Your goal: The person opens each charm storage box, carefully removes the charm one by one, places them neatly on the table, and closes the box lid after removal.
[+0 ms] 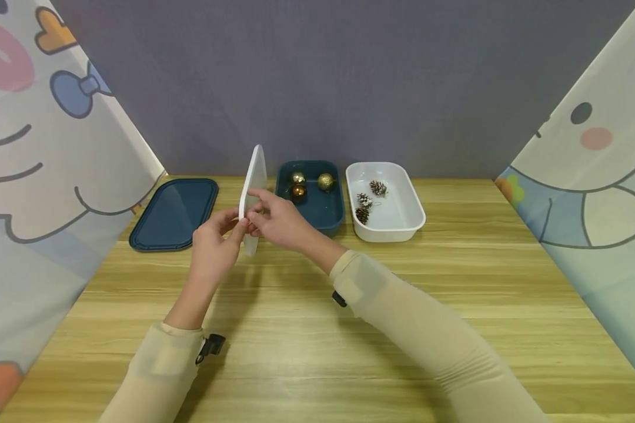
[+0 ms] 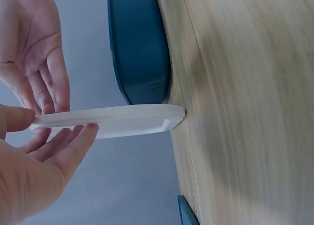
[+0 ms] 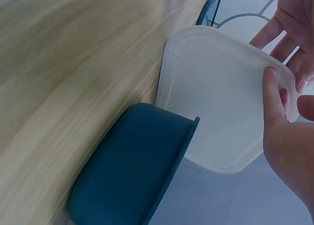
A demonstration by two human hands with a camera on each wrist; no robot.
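A white lid (image 1: 253, 176) stands on edge in front of me, left of the blue tub (image 1: 323, 217). My left hand (image 1: 215, 249) pinches its near edge between thumb and fingers; in the left wrist view those fingers (image 2: 73, 149) lie along one face. My right hand (image 1: 283, 223) touches the opposite face with fairly straight fingers, its index finger (image 3: 271, 92) flat on the lid in the right wrist view. Whether the lid's lower edge meets the table I cannot tell. Inside the blue tub lie a shiny orange ball (image 1: 298, 191) and two gold balls (image 1: 326, 181).
Right of the blue tub, a white tub (image 1: 402, 202) holds several pine cones (image 1: 364, 201). A dark blue lid (image 1: 174, 211) lies flat at the left of the wooden table (image 1: 317, 329). A grey wall (image 1: 317, 82) rises behind, with cartoon-printed sheets (image 1: 577, 176) at both sides.
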